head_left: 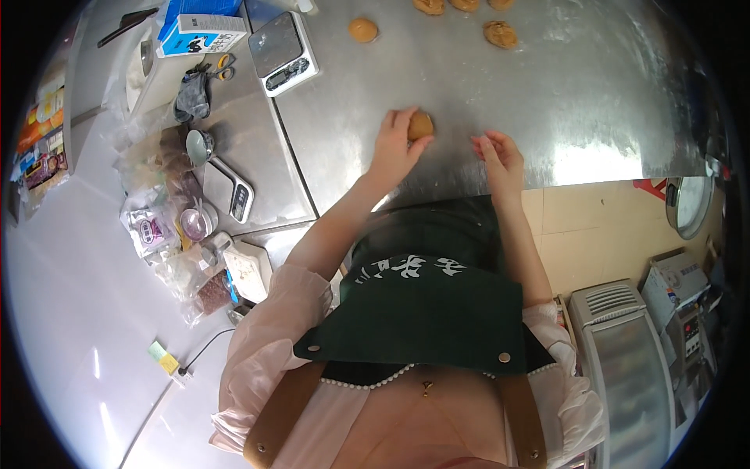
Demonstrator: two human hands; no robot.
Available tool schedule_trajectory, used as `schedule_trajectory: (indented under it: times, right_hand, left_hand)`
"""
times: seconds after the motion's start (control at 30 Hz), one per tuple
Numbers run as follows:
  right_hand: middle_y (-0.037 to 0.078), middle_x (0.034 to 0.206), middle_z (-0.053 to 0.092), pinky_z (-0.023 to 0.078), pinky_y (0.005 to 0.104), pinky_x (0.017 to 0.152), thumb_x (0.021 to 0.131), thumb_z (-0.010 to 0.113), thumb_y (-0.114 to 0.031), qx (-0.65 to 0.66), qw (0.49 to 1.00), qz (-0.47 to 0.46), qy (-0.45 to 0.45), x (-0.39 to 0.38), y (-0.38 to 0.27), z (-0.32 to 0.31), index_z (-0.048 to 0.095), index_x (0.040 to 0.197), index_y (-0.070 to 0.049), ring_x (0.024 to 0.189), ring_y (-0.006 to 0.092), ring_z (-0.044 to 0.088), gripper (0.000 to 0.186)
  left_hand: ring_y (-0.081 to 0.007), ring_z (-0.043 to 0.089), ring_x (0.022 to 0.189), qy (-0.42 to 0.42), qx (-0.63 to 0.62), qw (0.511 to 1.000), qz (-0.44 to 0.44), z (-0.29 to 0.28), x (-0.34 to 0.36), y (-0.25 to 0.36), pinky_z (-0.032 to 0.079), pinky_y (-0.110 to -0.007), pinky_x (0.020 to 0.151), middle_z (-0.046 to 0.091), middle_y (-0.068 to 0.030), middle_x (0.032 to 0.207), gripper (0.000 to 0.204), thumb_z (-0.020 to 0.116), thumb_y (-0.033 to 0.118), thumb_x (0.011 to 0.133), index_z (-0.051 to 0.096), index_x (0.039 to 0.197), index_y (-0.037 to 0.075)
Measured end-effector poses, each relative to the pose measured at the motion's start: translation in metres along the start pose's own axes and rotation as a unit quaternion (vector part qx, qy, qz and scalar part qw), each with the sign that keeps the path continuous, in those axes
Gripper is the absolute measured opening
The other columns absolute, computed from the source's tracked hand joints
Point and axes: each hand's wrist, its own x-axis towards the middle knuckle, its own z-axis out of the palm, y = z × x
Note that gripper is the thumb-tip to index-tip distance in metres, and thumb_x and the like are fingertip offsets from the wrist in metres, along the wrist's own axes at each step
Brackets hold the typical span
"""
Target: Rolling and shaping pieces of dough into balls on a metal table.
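My left hand [396, 147] curves its fingers and thumb around a smooth, light-brown dough ball [420, 127] on the steel worktable [547, 102]. A short way to the right, my right hand [504, 159] is held just over the table near its front edge. Its thumb and fingertips are drawn together; whether anything small is between them cannot be made out. Farther up the table sits another smooth dough ball [363, 30]. To its right lies a rougher, lumpy dough piece [500, 34], with several more pieces along the top edge of the view.
At the left stand a white digital scale [289, 78], a second scale [241, 199], scissors [225, 67], a small bowl [200, 146] and a blue-and-white carton [201, 35]. Ingredient bags [148, 230] and a white tub [248, 270] are nearer. A grey appliance [625, 344] stands at lower right.
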Motion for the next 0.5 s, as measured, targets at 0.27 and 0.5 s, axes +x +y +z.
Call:
schedule_trajectory:
  times: [0.27, 0.5]
  right_hand:
    - [0.025, 0.123, 0.058, 0.045, 0.0366, 0.095, 0.093, 0.053, -0.011, -0.157, 0.964, -0.215, -0.021, 0.025, 0.008, 0.054, 0.051, 0.128, 0.004, 0.113, 0.0347, 0.059, 0.038]
    - [0.028, 0.131, 0.051, 0.043, 0.038, 0.099, 0.092, 0.051, -0.009, -0.19, 0.959, -0.207, -0.035, 0.037, 0.02, 0.052, 0.043, 0.135, 0.008, 0.12, 0.0391, 0.053, 0.046]
  left_hand:
    - [-0.0341, 0.054, 0.1, 0.06, 0.087, 0.994, 0.039, 0.035, 0.042, -0.002, 0.048, -0.041, 0.085, 0.051, -0.0161, 0.111, 0.063, 0.076, 0.014, 0.074, 0.047, 0.129, 0.005]
    - [-0.0321, 0.034, 0.132, 0.008, 0.03, 0.999, -0.041, 0.025, 0.042, -0.003, 0.029, -0.04, 0.11, 0.035, -0.0172, 0.143, 0.079, 0.066, 0.007, 0.076, 0.031, 0.146, 0.008]
